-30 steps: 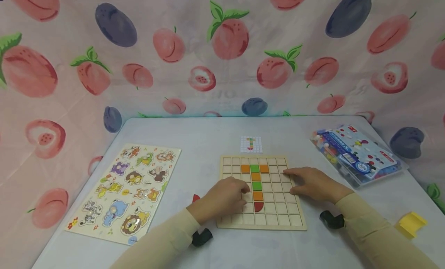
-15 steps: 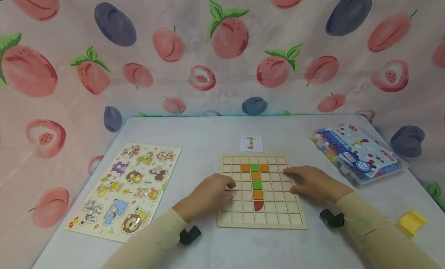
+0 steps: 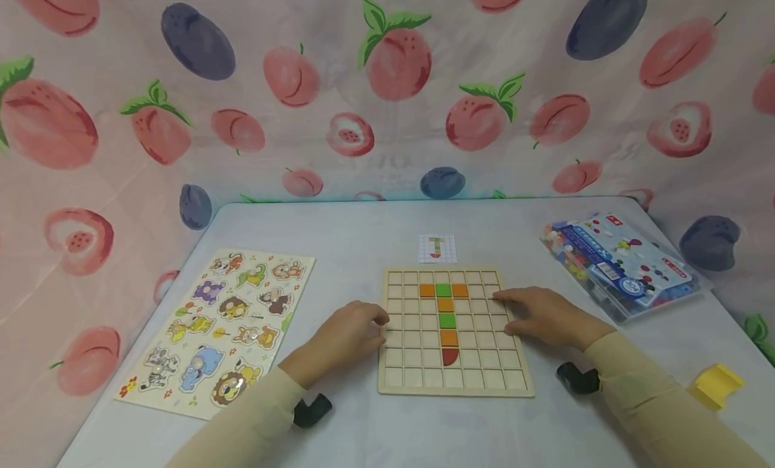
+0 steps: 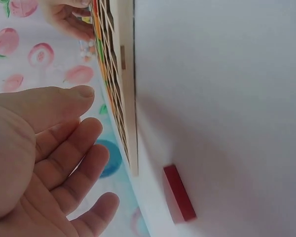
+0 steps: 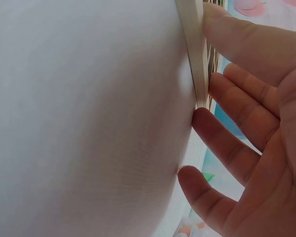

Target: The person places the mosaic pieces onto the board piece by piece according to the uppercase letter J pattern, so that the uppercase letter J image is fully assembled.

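Observation:
The wooden grid board [image 3: 484, 380] lies mid-table in the head view. Orange and green square tiles form a T in it, with a red quarter-round tile [image 3: 451, 356] below the stem. My left hand [image 3: 342, 333], holding nothing, hovers at the board's left edge with loosely bent fingers. A separate red block [image 4: 179, 192] rests on the table beside the board in the left wrist view; from the head it is hidden behind that hand. My right hand [image 3: 547, 315] rests its relaxed fingertips along the board's right edge, thumb against the frame in the right wrist view.
A small pattern card [image 3: 450, 256] lies behind the board. To the left is an animal puzzle board [image 3: 206, 340]; a clear plastic case of colourful pieces [image 3: 630, 269] sits back right. A yellow piece [image 3: 717, 387] lies far right. A fruit-print cloth [image 3: 387, 145] hangs behind.
My left hand has drawn back leftward from over the board to its left edge, uncovering the left cells. My right hand has kept its place.

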Tool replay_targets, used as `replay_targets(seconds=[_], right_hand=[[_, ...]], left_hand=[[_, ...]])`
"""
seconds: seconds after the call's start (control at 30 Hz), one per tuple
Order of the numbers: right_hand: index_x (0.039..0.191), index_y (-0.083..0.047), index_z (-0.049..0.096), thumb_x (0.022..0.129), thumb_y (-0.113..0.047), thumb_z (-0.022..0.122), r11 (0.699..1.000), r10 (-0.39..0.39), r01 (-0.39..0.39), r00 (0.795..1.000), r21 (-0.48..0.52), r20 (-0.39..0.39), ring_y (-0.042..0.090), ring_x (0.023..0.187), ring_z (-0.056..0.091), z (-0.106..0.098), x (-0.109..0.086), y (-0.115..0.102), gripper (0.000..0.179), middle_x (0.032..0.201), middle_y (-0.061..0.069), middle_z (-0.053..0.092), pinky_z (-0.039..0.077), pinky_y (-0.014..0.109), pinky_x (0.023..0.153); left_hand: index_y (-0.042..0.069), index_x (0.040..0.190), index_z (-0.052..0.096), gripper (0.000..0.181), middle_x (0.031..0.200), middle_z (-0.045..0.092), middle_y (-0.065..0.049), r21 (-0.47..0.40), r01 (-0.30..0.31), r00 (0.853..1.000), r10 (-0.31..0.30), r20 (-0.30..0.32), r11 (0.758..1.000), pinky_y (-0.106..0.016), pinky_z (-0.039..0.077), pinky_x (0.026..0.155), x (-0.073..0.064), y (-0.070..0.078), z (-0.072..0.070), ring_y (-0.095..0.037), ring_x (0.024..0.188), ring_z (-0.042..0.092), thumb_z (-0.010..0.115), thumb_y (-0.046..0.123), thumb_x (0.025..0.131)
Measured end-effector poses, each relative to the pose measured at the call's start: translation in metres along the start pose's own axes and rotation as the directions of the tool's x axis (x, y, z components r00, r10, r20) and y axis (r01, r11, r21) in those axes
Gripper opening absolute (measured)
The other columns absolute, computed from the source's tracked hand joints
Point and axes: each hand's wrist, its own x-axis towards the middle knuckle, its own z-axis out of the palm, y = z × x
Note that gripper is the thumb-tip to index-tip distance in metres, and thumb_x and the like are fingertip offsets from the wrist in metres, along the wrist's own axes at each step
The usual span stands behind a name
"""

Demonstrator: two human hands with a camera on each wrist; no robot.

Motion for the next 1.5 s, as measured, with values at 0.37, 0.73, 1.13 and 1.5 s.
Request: replay_targets(seconds=[0.37,0.73,1.13,1.5], right_hand=[[0.142,-0.004,0.054,0.088,-0.030,0.078,1.000,0.021,-0.021,1.000,0.002,0.004,0.047,0.134,0.042,-0.002,-0.001,-0.001,0.065,0.142,0.025,0.051,0.033,0.061,0.107],[0.142,-0.003,0.054,0.088,-0.026,0.077,1.000,-0.003,0.004,1.000,0.031,-0.012,0.047,0.133,0.043,0.006,-0.002,-0.001,0.063,0.142,0.025,0.052,0.033,0.061,0.107],[0.142,-0.003,0.053,0.089,-0.025,0.077,1.000,-0.002,0.002,1.000,0.017,-0.022,0.047,0.133,0.043,0.002,-0.002,-0.003,0.063,0.142,0.025,0.052,0.033,0.061,0.107],[0.142,-0.003,0.054,0.089,-0.024,0.076,1.000,0.017,-0.017,1.000,0.010,-0.010,0.048,0.132,0.043,0.001,-0.002,-0.006,0.061,0.141,0.025,0.052,0.033,0.061,0.108]], left_hand=[[0.006,0.109,0.071,0.027,0.104,0.070,-0.001,0.025,0.066,0.997,-0.065,-0.044,0.998,-0.039,0.052,0.088,-0.016,-0.016,-0.006,-0.021,0.101,0.063,0.079,0.010,0.084],[0.004,0.115,0.071,0.034,0.112,0.071,-0.006,0.030,0.139,0.990,-0.139,-0.015,0.990,-0.042,0.049,0.096,-0.033,-0.034,-0.009,-0.026,0.110,0.063,0.081,0.011,0.082],[0.005,0.113,0.072,0.033,0.112,0.071,-0.005,-0.019,0.181,0.983,-0.180,0.025,0.983,-0.044,0.047,0.100,-0.039,-0.041,-0.012,-0.028,0.113,0.063,0.081,0.007,0.081],[0.008,0.113,0.072,0.033,0.110,0.070,-0.002,-0.025,0.209,0.976,-0.207,0.068,0.978,-0.042,0.047,0.100,-0.040,-0.042,-0.016,-0.025,0.113,0.063,0.081,0.007,0.082]])
